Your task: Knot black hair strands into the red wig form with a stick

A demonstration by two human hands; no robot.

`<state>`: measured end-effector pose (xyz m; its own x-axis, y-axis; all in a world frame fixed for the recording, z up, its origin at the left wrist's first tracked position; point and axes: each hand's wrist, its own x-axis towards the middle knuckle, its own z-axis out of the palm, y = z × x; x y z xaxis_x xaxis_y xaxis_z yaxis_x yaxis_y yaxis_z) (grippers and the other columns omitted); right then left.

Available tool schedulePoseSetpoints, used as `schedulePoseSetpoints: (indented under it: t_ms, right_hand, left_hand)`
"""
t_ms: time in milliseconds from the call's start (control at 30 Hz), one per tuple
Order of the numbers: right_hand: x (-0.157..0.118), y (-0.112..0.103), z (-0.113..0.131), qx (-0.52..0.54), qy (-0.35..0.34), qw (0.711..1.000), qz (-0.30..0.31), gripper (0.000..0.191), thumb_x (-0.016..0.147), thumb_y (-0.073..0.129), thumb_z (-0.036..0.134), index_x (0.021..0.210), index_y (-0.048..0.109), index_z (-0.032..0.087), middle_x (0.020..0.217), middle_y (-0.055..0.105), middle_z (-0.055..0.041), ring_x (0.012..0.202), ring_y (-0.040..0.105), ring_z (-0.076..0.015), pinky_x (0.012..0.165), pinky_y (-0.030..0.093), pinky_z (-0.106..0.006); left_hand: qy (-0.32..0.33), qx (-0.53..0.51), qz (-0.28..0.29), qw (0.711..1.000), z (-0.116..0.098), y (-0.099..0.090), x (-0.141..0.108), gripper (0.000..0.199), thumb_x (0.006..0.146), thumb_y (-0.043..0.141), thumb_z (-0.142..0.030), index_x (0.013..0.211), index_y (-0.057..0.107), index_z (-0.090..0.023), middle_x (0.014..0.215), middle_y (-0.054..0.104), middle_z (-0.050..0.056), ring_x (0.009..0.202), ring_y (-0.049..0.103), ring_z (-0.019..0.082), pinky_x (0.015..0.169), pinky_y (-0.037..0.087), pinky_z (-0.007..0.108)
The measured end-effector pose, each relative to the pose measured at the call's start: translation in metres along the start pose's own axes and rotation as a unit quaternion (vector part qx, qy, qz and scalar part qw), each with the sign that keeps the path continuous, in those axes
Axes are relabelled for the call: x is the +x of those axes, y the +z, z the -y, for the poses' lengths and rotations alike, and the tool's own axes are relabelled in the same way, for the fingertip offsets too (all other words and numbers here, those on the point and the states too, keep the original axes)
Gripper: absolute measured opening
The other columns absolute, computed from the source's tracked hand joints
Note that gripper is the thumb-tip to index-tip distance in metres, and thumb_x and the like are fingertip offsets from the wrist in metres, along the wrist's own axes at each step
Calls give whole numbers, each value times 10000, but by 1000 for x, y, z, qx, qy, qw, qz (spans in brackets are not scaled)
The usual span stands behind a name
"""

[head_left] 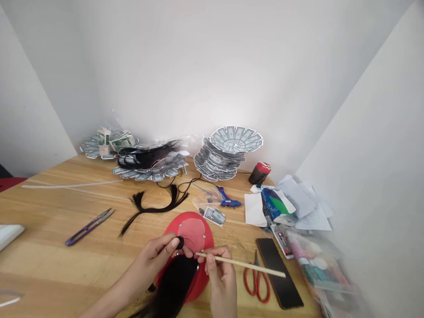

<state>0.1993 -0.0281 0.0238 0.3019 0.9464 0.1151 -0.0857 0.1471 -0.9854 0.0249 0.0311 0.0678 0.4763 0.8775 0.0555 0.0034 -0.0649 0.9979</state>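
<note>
Both hands at red disc, near counter edge, stick and black ring in grasp.

Left hand (pixel 159 254) pinches a small black ring (pixel 179 242) between thumb and fingertips, over the red disc (pixel 195 229). Right hand (pixel 220 274) is closed round a thin wooden stick (pixel 241 264), whose tip points left towards the ring and whose tail runs right over the red scissors (pixel 256 282). Black hair bundle (pixel 175 285) lies on the disc under both hands. Phone (pixel 280 274) just beside the scissors. Open counter (pixel 82 265) to the left, purple snips (pixel 89 226) well apart. Right edge crowded with papers.
</note>
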Motion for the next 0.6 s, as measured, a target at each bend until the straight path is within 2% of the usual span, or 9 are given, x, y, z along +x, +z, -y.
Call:
schedulePoseSetpoints:
  t_ms: [333, 600]
  right_hand:
    - [3, -4, -1, 16, 0, 999, 42, 258, 942, 583, 473, 850, 635, 238, 819, 707, -8, 829, 692, -182, 807, 531, -283]
    - [4, -5, -2, 27, 2, 998, 53, 259, 939, 591, 466, 852, 648, 229, 818, 716, -21, 820, 685, -186, 800, 524, -289]
  left_hand:
    - [-11, 19, -18, 1000, -8, 1, 3, 443, 929, 526, -577, 810, 724, -199, 818, 748, 37, 832, 689, 205, 794, 505, 252]
    - [-8, 48, -30, 998, -5, -1, 7, 494, 935, 487, -601, 780, 700, -183, 781, 735, 44, 795, 678, 209, 762, 500, 256]
